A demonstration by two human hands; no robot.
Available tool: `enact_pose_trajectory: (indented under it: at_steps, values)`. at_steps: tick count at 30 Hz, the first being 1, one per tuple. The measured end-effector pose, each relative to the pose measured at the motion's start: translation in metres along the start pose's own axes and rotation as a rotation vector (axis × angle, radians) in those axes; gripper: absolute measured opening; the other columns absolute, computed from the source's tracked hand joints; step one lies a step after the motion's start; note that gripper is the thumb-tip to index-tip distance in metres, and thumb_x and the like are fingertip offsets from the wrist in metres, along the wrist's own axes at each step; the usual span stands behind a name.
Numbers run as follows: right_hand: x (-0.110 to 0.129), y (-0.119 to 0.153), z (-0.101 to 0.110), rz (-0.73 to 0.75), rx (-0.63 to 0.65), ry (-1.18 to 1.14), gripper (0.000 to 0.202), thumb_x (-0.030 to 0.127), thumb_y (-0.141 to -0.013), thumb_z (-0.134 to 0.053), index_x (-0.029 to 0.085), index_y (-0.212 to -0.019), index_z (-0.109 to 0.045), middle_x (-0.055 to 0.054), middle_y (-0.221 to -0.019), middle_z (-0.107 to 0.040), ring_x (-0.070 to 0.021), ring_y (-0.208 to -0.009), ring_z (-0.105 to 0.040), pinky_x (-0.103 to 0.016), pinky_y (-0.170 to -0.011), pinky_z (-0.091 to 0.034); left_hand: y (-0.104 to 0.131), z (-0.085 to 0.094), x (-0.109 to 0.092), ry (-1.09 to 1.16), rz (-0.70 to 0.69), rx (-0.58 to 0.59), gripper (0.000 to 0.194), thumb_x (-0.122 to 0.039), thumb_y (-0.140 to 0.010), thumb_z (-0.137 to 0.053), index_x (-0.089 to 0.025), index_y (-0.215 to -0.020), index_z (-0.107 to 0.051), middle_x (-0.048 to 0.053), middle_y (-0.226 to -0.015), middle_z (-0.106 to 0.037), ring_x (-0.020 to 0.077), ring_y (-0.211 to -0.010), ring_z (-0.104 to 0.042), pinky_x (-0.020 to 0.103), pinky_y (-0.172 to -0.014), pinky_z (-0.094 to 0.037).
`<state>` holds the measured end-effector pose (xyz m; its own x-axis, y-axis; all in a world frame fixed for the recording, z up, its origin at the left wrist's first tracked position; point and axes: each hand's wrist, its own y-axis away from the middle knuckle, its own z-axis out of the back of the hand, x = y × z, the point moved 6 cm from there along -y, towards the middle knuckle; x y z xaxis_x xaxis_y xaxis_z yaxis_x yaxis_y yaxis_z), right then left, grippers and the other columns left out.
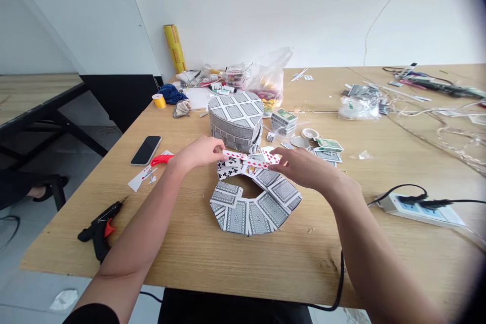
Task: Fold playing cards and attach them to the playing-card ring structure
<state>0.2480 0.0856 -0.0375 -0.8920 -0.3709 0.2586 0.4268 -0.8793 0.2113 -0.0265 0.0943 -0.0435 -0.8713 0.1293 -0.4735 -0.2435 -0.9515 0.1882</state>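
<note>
My left hand (205, 153) pinches the left end of a narrow strip of playing cards (255, 162) with red diamond pips. The strip's right end is between the fingers of my right hand (294, 162). Below it lies a ring of overlapping playing cards (259, 216), mostly grey patterned backs, with an open middle. Some card faces, clubs and a picture card, show at the ring's far side, partly covered by the strip and my hands. Just behind stands a rounded box covered in card backs (236, 111).
On the left are a phone (146, 150), red-handled scissors (161, 160), card scraps and a black glue gun (99, 228). Stacked cards (284, 120), a tape roll (310, 133) and a plastic bag (270, 76) stand behind. A power strip (421, 209) with cables lies right.
</note>
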Motion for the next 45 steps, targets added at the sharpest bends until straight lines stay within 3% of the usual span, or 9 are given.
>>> enact_pose_trajectory:
  at_steps: [4,8,11,14,19,25,29,39,45]
  values:
    - [0.004,0.002,0.001,0.009,0.015,-0.001,0.048,0.049,-0.110,-0.056,0.020,-0.148,-0.064,-0.013,-0.127,-0.081,-0.0347,-0.113,-0.075,-0.046,-0.093,-0.054,-0.001,-0.009,0.003,-0.003,0.033,0.091,0.039,-0.054,-0.087,-0.077,-0.025,-0.112,-0.082,0.007,-0.113,-0.084,0.0274,-0.099,-0.076,0.031,-0.072,-0.049]
    - [0.006,0.003,0.005,0.018,-0.005,-0.012,0.043,0.043,-0.110,-0.057,0.021,-0.147,-0.065,-0.011,-0.126,-0.081,-0.0317,-0.110,-0.076,-0.043,-0.092,-0.054,0.001,-0.001,0.005,-0.013,0.056,0.047,0.032,-0.050,-0.096,-0.066,-0.026,-0.112,-0.082,0.006,-0.121,-0.083,0.0263,-0.104,-0.076,0.029,-0.077,-0.050]
    - [0.008,0.005,0.010,0.013,-0.054,-0.020,0.040,0.043,-0.110,-0.058,0.022,-0.142,-0.068,-0.009,-0.119,-0.083,-0.0306,-0.107,-0.076,-0.041,-0.087,-0.053,0.000,0.014,0.022,-0.057,0.144,-0.048,0.032,-0.044,-0.101,-0.058,-0.023,-0.113,-0.080,0.010,-0.117,-0.083,0.0267,-0.096,-0.076,0.032,-0.075,-0.049]
    - [0.014,0.007,0.017,0.026,-0.118,-0.043,0.034,0.040,-0.108,-0.061,0.022,-0.135,-0.073,-0.008,-0.112,-0.083,-0.0295,-0.102,-0.077,-0.040,-0.083,-0.053,-0.003,0.025,0.050,-0.136,0.260,-0.098,0.018,-0.033,-0.091,-0.069,-0.021,-0.100,-0.080,0.013,-0.110,-0.083,0.0308,-0.101,-0.075,0.034,-0.078,-0.050]
    - [0.025,0.012,0.030,0.059,-0.219,-0.091,0.030,0.033,-0.108,-0.061,0.020,-0.129,-0.076,-0.008,-0.109,-0.084,-0.0285,-0.102,-0.077,-0.040,-0.086,-0.053,-0.004,0.016,0.085,-0.233,0.428,0.086,0.026,-0.019,-0.068,-0.089,-0.023,-0.091,-0.080,0.008,-0.091,-0.082,0.0294,-0.084,-0.076,0.034,-0.074,-0.053]
    - [0.017,0.005,0.017,0.009,-0.089,-0.023,0.035,0.034,-0.110,-0.057,0.022,-0.140,-0.071,-0.009,-0.121,-0.082,-0.0294,-0.114,-0.075,-0.040,-0.093,-0.054,0.003,0.001,0.089,-0.354,0.545,0.306,0.038,-0.040,-0.103,-0.073,-0.019,-0.135,-0.069,0.012,-0.136,-0.070,0.0270,-0.117,-0.071,0.046,-0.098,-0.063]
    - [0.003,-0.004,-0.004,-0.044,0.068,0.012,0.046,0.037,-0.104,-0.068,0.019,-0.146,-0.067,-0.015,-0.130,-0.079,-0.0350,-0.121,-0.073,-0.045,-0.097,-0.055,-0.001,-0.003,0.091,-0.398,0.554,0.350,0.041,-0.040,-0.104,-0.072,-0.020,-0.139,-0.067,0.012,-0.141,-0.067,0.0279,-0.122,-0.070,0.048,-0.101,-0.063]
    - [0.011,-0.002,-0.009,-0.015,0.132,0.018,0.051,0.046,-0.107,-0.060,0.022,-0.152,-0.063,-0.013,-0.135,-0.077,-0.0321,-0.119,-0.075,-0.041,-0.098,-0.056,-0.003,-0.003,0.106,-0.250,0.542,0.216,0.042,-0.040,-0.104,-0.073,-0.020,-0.140,-0.066,0.013,-0.141,-0.067,0.0278,-0.122,-0.070,0.048,-0.100,-0.063]
    - [0.011,-0.004,-0.004,-0.001,0.053,0.025,0.046,0.043,-0.110,-0.055,0.022,-0.149,-0.063,-0.013,-0.133,-0.078,-0.0314,-0.120,-0.074,-0.041,-0.098,-0.055,-0.007,0.016,0.085,-0.037,0.327,-0.063,0.026,-0.026,-0.096,-0.077,-0.018,-0.121,-0.074,0.013,-0.128,-0.075,0.0306,-0.117,-0.072,0.043,-0.100,-0.060]
